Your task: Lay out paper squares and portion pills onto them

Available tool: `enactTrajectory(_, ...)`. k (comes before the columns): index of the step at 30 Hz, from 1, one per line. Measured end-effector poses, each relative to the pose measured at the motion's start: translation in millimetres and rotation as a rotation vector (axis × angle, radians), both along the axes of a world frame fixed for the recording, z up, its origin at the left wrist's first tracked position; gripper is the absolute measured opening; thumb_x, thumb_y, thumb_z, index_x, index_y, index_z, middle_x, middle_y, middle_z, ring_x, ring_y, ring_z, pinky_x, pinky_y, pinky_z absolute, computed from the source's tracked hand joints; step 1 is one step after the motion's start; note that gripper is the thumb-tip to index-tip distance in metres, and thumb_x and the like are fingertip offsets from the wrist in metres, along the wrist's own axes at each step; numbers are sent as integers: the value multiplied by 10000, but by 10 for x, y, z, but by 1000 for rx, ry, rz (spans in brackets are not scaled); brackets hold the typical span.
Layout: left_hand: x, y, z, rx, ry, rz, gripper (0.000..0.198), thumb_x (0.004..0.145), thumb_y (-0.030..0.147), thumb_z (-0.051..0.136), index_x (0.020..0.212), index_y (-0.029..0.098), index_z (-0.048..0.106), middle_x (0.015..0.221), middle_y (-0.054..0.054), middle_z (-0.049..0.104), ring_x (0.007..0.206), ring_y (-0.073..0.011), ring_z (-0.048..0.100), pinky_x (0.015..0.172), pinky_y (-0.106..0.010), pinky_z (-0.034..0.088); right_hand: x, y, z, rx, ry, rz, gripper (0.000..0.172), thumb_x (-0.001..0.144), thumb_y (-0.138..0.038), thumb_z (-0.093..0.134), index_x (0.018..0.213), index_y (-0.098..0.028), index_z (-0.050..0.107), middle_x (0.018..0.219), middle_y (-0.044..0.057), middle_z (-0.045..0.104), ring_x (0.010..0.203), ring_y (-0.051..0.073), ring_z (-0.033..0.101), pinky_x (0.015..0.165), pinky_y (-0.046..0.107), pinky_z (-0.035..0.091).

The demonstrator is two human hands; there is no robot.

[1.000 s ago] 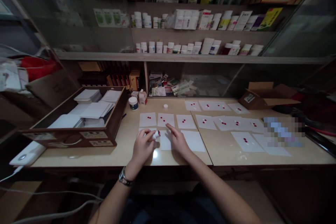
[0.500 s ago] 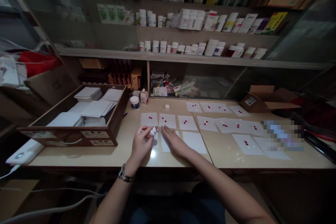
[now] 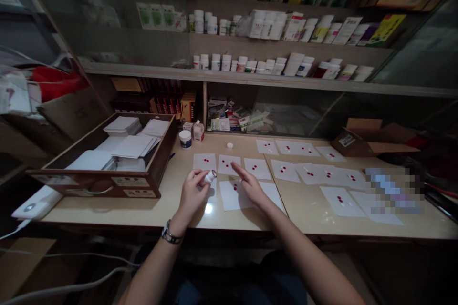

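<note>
My left hand (image 3: 191, 195) grips a small white pill bottle (image 3: 210, 177) at its fingertips, tilted, with its open mouth toward the right. My right hand (image 3: 252, 188) hovers with fingers apart just over a white paper sheet (image 3: 232, 195) bearing red tablets, its index finger reaching toward the sheet above it (image 3: 229, 165). Several more sheets (image 3: 284, 170), each with small groups of red tablets, lie in rows across the beige counter (image 3: 304, 214). A white bottle cap (image 3: 229, 145) sits alone near the back of the counter.
A wooden tray (image 3: 96, 185) of stacked white paper stands at the left. Behind are a white jar (image 3: 185, 139) and a small carton (image 3: 198, 131). Shelves of medicine bottles (image 3: 279, 69) rise at the back, and an open cardboard box (image 3: 372, 143) sits at the far right.
My right hand has lifted and moved right, uncovering red tablets on the sheet beneath it. The left hand still holds the bottle. The whole view has shifted slightly.
</note>
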State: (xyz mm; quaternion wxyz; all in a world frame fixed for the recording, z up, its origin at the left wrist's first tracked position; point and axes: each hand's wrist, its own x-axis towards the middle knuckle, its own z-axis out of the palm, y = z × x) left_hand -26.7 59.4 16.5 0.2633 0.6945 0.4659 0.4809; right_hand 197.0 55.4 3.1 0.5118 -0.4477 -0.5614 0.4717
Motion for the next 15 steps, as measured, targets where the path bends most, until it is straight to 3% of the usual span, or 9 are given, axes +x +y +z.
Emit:
enactTrajectory(3, 32, 2, 11, 20, 15, -5, 383, 724, 46, 561, 1059, 187, 683, 1002, -51, 559, 828, -141, 597, 763, -268, 523, -14, -34, 82, -102, 188, 32, 575, 624, -10, 500, 1118, -249, 670, 1271, 52, 630, 1225, 203, 540, 1129, 468, 280)
enactTrajectory(6, 72, -17, 30, 64, 60, -41, 387, 741, 39, 549, 1074, 191, 673, 1013, -59, 556, 851, -151, 587, 766, -282, 524, -66, -79, 120, -219, 543, -59, 519, 600, 48, 491, 1011, -206, 683, 1135, 62, 698, 1109, 178, 623, 1049, 385, 414)
enactTrajectory(10, 192, -89, 110, 196, 265, -172, 397, 768, 34, 537, 1103, 211, 655, 1014, -72, 577, 972, -205, 546, 848, -355, 508, -266, -134, 87, -439, 956, -139, 513, 569, 117, 416, 924, -168, 654, 1025, 64, 713, 1029, 136, 660, 905, 258, 525)
enactTrajectory(15, 347, -174, 156, 350, 491, -290, 392, 819, 45, 504, 1144, 232, 619, 1069, -89, 588, 1025, -221, 520, 815, -349, 526, -525, -183, 55, -602, 1189, -194, 341, 718, 42, 468, 951, -139, 639, 922, 89, 699, 875, 140, 693, 736, 203, 578)
